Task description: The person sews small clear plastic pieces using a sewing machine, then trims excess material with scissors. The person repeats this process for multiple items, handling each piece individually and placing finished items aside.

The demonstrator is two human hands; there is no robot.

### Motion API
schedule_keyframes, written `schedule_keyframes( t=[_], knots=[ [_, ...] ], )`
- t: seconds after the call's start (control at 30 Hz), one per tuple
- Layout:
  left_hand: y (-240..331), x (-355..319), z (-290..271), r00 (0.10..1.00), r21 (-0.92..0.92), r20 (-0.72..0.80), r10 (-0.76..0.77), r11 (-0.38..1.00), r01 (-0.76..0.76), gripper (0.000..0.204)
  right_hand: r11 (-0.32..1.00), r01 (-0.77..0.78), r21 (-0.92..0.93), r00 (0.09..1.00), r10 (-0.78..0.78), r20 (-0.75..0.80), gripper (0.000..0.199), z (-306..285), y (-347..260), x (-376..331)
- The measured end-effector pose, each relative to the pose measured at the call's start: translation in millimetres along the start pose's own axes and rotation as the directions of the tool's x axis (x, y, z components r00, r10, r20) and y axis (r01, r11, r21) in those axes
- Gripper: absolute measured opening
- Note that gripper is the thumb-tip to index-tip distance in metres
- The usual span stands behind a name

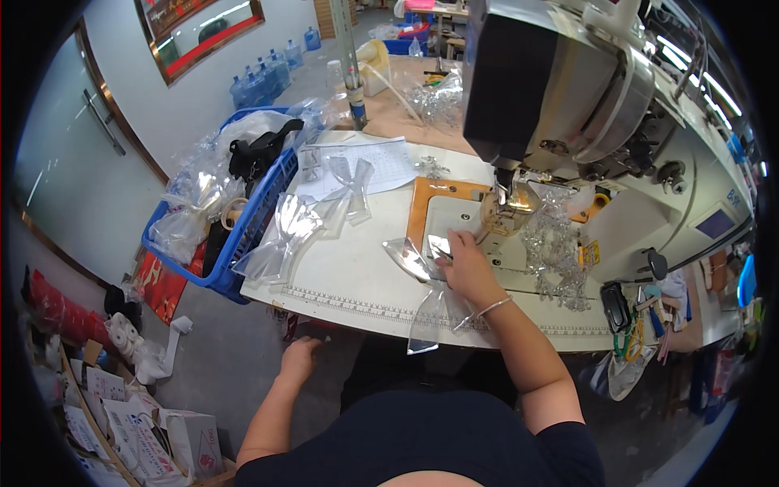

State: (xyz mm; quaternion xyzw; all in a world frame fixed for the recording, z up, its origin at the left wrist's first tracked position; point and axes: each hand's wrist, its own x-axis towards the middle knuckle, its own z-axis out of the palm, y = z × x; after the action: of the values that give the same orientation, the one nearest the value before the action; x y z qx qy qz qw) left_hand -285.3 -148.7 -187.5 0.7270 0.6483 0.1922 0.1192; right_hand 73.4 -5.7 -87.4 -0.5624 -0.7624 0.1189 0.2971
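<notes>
My right hand [471, 268] is closed on a clear plastic bow [435, 300] beside the sewing machine's needle area [507, 199]. One end of the bow lies near the metal plate; the other hangs over the table's front edge. A small dark piece shows at my right fingertips, too small to name. My left hand [300, 361] is low, off the front edge of the table, its fingers curled. A tiny pale bit shows by its fingertips; what they hold I cannot make out. Two more clear plastic bows [294, 231] [353, 191] lie on the white tabletop [341, 264] at left.
The sewing machine [560, 89] overhangs the table's right side. Shiny clear scraps [556, 243] pile beneath its arm. A blue basket [264, 203] holding plastic and black straps stands at left. Printed paper [389, 166] lies behind the bows. Scissors and tools [633, 333] sit at the right edge.
</notes>
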Motion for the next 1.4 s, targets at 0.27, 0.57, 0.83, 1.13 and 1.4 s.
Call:
schedule_keyframes(
  t=[0.27,0.57,0.83,1.13,1.4],
  knots=[
    [58.6,14.6,-31.9,0.998,-0.308,-0.050,-0.023,0.951,0.007,0.012,0.988,-0.020,-0.155,0.997,0.031,0.070,0.033,0.7,-10.9,2.5],
    [84.0,39.4,-59.8,0.988,-0.678,-0.142,0.068,0.720,-0.147,0.004,0.996,0.084,0.007,0.987,-0.082,-0.136,0.035,-0.4,-19.8,-8.4],
    [122.4,63.7,-52.1,0.973,-0.977,0.208,-0.100,-0.058,0.203,0.011,0.631,-0.179,0.755,0.945,-0.102,0.310,0.020,-6.8,-100.1,-28.7],
    [74.7,17.7,-23.8,0.930,-0.985,-0.136,-0.341,0.147,-0.090,0.009,0.776,0.003,0.631,0.897,-0.282,0.341,0.029,16.0,-107.3,-41.9],
    [-60.6,31.6,19.0,0.697,-0.982,-0.170,-0.697,0.176,-0.063,0.015,0.892,0.012,0.452,0.993,-0.062,0.097,0.018,-10.6,-58.3,-23.7]
  ],
)
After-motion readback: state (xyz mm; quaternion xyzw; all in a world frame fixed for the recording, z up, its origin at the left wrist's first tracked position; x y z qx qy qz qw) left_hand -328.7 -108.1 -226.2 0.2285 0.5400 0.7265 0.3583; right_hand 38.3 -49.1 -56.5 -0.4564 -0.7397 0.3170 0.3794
